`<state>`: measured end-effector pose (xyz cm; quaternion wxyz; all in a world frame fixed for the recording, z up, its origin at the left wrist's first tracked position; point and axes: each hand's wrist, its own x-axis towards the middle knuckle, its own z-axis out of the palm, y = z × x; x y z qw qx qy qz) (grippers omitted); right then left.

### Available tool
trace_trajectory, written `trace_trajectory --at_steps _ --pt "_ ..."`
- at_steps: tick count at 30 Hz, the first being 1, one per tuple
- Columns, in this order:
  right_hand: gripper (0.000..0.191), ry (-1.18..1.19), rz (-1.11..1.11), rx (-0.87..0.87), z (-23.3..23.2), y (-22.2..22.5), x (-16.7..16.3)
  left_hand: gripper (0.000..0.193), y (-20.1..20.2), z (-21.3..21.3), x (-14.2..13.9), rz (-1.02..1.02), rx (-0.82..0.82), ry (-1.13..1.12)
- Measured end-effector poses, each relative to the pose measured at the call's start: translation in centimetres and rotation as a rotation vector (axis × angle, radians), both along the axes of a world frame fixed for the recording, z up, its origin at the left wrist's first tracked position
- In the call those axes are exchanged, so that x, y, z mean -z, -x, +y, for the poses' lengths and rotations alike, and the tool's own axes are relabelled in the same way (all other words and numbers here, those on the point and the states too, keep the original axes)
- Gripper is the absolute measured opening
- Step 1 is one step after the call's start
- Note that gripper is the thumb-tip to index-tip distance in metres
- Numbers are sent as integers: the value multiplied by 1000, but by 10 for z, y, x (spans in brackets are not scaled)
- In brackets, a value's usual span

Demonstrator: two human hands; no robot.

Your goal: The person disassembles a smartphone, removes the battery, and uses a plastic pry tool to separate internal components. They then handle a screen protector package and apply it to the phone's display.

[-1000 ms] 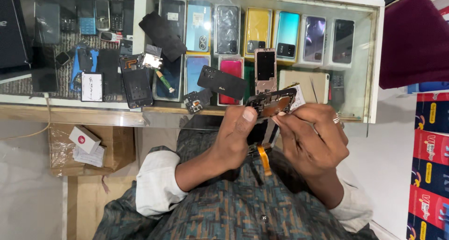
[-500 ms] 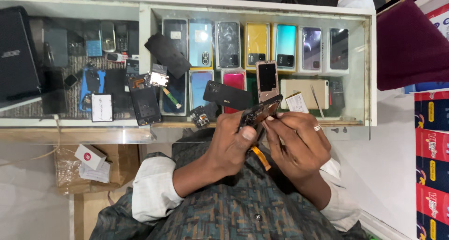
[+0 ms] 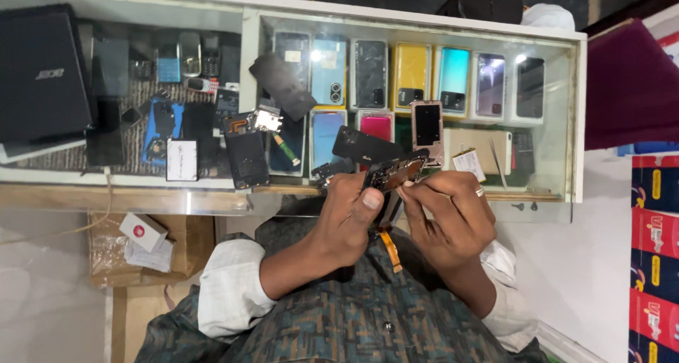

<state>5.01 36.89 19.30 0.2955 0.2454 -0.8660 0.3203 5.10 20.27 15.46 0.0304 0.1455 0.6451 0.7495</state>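
Both of my hands hold a small opened phone body [image 3: 396, 172] with its brown circuit board exposed, just above the near edge of the glass counter [image 3: 212, 190]. My left hand [image 3: 350, 221] grips its left side, thumb pressed on the lower edge. My right hand [image 3: 456, 218], with a ring on one finger, pinches the right end with its fingertips. An orange flex cable [image 3: 390, 250] hangs down from the phone between my hands. White cuffs cover both wrists.
Under the glass lie rows of phones and back covers, among them a yellow one [image 3: 412, 77]. On the glass rest a black laptop [image 3: 42, 73], black covers [image 3: 283, 84], a pink phone frame [image 3: 426, 130] and loose parts [image 3: 244, 147]. A cardboard box [image 3: 113, 250] sits below.
Both hands keep their hold on the phone body and have shifted slightly down and right in view. The counter appears a little lower as the camera tilts.
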Motion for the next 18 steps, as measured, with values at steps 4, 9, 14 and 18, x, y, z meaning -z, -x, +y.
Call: trace_trajectory --at_steps 4,9,14,18 --pt "22 -68 58 2 -14 -3 4 78 -5 -11 -5 11 -46 -4" --pt "24 -73 107 -42 -27 -5 7 81 -12 -21 -11 52 -95 -3" --pt "22 -42 -31 -139 -28 0 -2 78 -19 -27 -9 36 -118 20" --pt "23 -106 -142 -206 -22 5 -15 77 -24 -29 -4 53 -111 22"
